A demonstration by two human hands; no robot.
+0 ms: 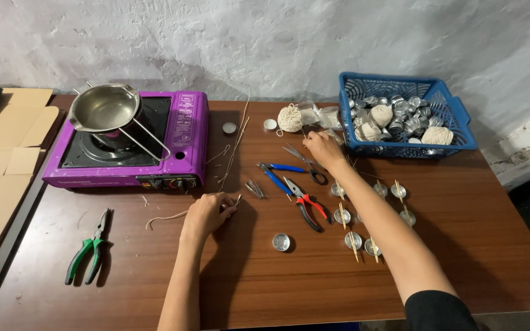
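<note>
My left hand (pixel 207 213) rests on the brown table (pixel 461 245), fingers pinched on a pale string (pixel 165 218) that trails off to the left. My right hand (pixel 323 149) reaches to the far middle of the table; its fingertips touch the black-handled scissors (pixel 305 162) near a ball of twine (pixel 289 117). Blue-handled pliers (pixel 275 176) and red-handled pliers (pixel 306 203) lie between the hands. A single small metal cup (pixel 281 241) stands near the front. Several metal cups with wooden sticks across them (pixel 363 214) sit under my right forearm.
A purple portable gas stove (pixel 133 142) with a steel pouring pot (pixel 104 109) stands at the back left. A blue basket (pixel 458 116) holds metal cups and twine balls at the back right. Green-handled pliers (pixel 88 247) lie front left. Flattened cardboard (pixel 1 159) lies beyond the left edge.
</note>
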